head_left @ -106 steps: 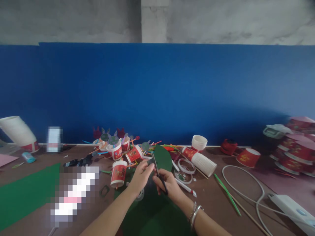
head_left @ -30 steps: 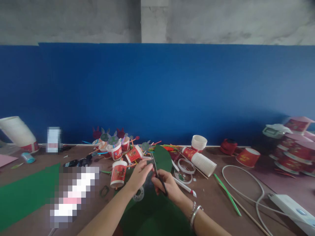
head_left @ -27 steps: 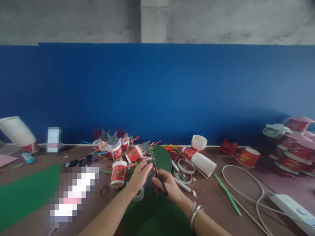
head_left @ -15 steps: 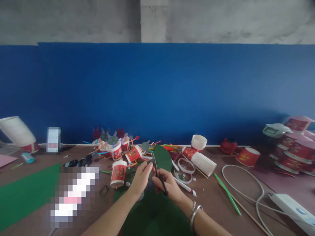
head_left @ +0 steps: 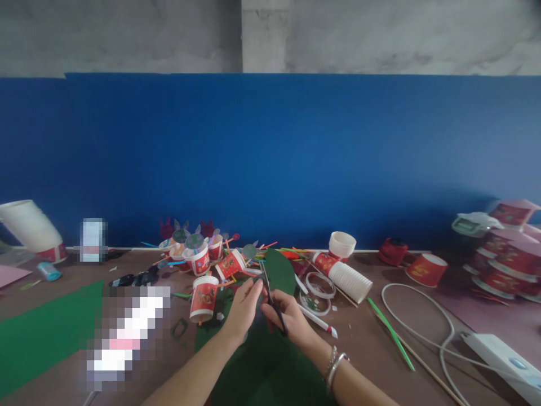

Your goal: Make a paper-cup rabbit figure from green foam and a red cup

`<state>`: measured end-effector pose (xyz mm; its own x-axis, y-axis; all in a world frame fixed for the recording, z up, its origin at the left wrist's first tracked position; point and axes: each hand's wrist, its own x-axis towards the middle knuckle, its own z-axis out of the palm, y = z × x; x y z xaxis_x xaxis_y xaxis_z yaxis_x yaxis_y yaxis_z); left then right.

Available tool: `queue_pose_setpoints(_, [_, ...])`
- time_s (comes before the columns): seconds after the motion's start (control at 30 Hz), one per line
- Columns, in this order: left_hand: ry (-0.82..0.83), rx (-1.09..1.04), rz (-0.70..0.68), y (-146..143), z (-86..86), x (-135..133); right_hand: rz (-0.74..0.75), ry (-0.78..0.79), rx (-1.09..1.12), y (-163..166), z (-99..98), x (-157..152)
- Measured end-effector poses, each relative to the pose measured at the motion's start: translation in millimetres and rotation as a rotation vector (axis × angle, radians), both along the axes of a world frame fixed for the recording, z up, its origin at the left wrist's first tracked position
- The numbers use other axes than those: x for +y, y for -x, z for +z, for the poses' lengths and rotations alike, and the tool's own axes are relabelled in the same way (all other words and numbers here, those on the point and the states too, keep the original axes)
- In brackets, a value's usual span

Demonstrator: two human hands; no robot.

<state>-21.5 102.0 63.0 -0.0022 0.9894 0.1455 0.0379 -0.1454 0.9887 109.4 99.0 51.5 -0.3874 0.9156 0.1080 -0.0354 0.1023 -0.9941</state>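
Note:
My right hand (head_left: 287, 321) is closed round the black handles of a pair of scissors (head_left: 269, 292), whose blades point away from me into a dark green sheet (head_left: 279, 270). My left hand (head_left: 242, 309) pinches the edge of that same green sheet just left of the blades. The sheet runs from near the cups back toward me and under both forearms. A bracelet sits on my right wrist.
Red-and-white paper cups (head_left: 203, 298), coloured sticks and small cut shapes litter the brown table (head_left: 372, 349). A lying cup stack (head_left: 349, 281), tape rings (head_left: 315, 301), a white cable (head_left: 422, 338), a power strip (head_left: 502, 361), a green sheet (head_left: 38, 332) at left. Blue wall behind.
Both hands stay on the green sheet with only small shifts. The clear tape ring seen below my left hand a second ago is now hidden.

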Motion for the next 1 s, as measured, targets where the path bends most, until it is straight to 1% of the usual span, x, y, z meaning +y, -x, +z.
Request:
queue_pose_setpoints(0.23, [-0.003, 0.027, 0.007, 0.1, 1.1, -0.3, -0.018, -0.031, -0.019, 1.0, -1.0, -0.3])
queue_pose_setpoints(0.6, [0.006, 0.081, -0.003, 3.0, 3.0, 0.7, -0.023, -0.009, -0.024, 0.5, -2.1, 0.4])
queue_pose_setpoints(0.77, [0.004, 0.120, -0.041, 6.7, 5.3, 3.2, -0.019, -0.013, -0.060, -0.6, -3.2, 1.6])
queue_pose_setpoints(1.0, [0.009, 0.190, -0.102, 14.4, 12.8, 5.6, -0.007, 0.003, -0.094, -2.2, 1.6, 1.5])
